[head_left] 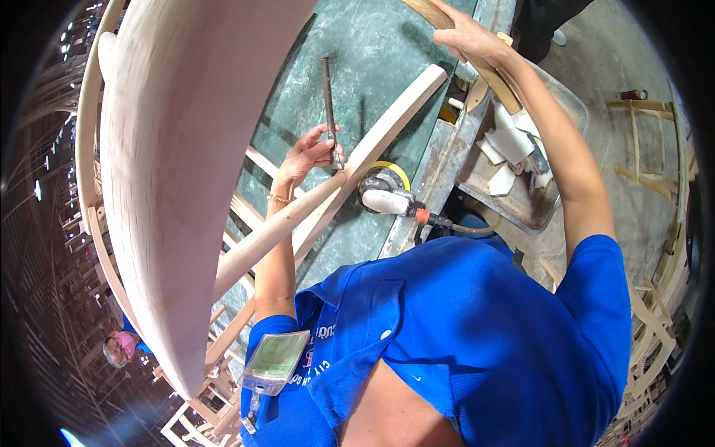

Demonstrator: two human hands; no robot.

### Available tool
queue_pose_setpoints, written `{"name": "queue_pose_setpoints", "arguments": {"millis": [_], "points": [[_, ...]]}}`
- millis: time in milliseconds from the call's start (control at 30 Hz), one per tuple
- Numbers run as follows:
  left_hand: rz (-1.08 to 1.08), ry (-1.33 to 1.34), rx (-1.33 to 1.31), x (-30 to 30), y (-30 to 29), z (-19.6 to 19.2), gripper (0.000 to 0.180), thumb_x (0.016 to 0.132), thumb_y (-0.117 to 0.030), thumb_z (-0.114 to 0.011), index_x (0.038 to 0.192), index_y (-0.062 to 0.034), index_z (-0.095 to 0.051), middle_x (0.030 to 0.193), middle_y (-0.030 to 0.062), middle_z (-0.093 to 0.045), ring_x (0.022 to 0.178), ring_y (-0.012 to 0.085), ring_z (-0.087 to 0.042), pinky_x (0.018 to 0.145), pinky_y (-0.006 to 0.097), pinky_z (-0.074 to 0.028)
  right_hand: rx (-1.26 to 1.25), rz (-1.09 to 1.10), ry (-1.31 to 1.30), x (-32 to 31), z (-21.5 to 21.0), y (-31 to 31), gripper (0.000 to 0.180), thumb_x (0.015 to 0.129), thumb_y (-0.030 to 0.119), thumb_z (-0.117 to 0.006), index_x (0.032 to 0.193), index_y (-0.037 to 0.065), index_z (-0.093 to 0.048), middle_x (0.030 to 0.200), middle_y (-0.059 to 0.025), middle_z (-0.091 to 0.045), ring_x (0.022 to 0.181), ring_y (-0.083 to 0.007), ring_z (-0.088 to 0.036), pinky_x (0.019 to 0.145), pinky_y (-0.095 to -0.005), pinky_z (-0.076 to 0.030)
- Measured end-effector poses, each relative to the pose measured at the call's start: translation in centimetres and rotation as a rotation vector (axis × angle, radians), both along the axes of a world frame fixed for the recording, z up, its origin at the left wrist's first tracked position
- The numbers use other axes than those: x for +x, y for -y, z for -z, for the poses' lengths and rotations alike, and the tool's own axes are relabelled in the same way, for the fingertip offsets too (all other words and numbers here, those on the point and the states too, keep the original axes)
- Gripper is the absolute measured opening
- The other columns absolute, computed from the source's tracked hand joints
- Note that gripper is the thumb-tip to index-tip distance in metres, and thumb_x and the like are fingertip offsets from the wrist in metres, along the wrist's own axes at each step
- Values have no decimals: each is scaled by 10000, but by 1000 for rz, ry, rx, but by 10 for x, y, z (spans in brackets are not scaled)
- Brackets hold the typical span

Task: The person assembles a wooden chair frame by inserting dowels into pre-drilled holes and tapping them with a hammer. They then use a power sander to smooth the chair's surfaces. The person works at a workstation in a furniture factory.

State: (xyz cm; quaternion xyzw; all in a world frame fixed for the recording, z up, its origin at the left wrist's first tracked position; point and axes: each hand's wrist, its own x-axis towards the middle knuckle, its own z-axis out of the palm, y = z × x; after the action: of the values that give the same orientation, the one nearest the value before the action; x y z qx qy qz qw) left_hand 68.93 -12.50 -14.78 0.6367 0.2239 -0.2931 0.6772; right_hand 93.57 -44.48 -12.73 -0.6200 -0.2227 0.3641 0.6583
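Observation:
My left hand (307, 155) has its fingers closed round a slim dark metal rod-like tool (330, 100), whose exact kind I cannot make out. The tool stands nearly upright in view, its lower end at the joint of two pale wooden rails of a chair-like frame (398, 115). At the upper right, my right hand (469, 37) grips a flat brown wooden bar (500, 88). A large, curved pale wooden panel (179, 112) fills the upper left and hides part of the frame. Just right of the rail joint lies an orbital sander (386, 195) with a yellow-rimmed pad.
Under the frame is a worn green tabletop (395, 45). A grey tray (547, 216) with white scraps (512, 145) stands beyond its right edge. The sander's hose (477, 229) runs off to the right. Wooden frames (648, 145) are on the floor; another person (121, 349) is far left.

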Motion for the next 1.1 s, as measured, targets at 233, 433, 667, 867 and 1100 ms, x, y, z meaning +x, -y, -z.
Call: {"name": "queue_pose_setpoints", "arguments": {"millis": [233, 433, 667, 867, 1100], "points": [[51, -9, 9, -2, 7, -3, 288, 979, -178, -518, 1254, -98, -479, 913, 40, -665, 897, 144, -642, 871, 326, -496, 31, 73, -20, -5, 21, 1, 881, 736, 40, -578, 1523, 133, -194, 1006, -42, -563, 590, -82, -469, 503, -227, -404], [43, 3, 40, -1, 15, -12, 267, 965, -150, -533, 1221, -96, -483, 872, 32, -647, 851, 136, -630, 852, 316, -488, 22, 40, -3, -4, 6, -8, 870, 737, 43, -587, 1517, 116, -211, 1027, -36, -547, 658, -89, -483, 555, -238, -418], [-22, -7, 45, -2, 18, -12, 262, 961, -142, -534, 1218, -109, -495, 863, 24, -647, 839, 133, -635, 805, 293, -494, -5, 39, 84, -11, 1, -19, 831, 719, 29, -560, 1497, 108, -279, 1004, -21, -559, 675, -73, -464, 573, -217, -399], [-21, 6, 42, -3, 20, -14, 252, 958, -149, -540, 1206, -112, -511, 861, 20, -647, 844, 132, -631, 810, 293, -480, 127, -17, 56, -9, 1, -21, 828, 712, 36, -557, 1493, 101, -288, 1017, -17, -564, 710, -64, -475, 589, -202, -396], [92, 13, 25, 5, 15, -11, 262, 974, -180, -521, 1223, -103, -500, 894, 27, -658, 876, 132, -631, 846, 311, -484, 109, 24, 357, -8, 34, -29, 843, 712, 83, -542, 1501, 133, -250, 864, -24, -550, 593, -78, -489, 506, -217, -414]]}}
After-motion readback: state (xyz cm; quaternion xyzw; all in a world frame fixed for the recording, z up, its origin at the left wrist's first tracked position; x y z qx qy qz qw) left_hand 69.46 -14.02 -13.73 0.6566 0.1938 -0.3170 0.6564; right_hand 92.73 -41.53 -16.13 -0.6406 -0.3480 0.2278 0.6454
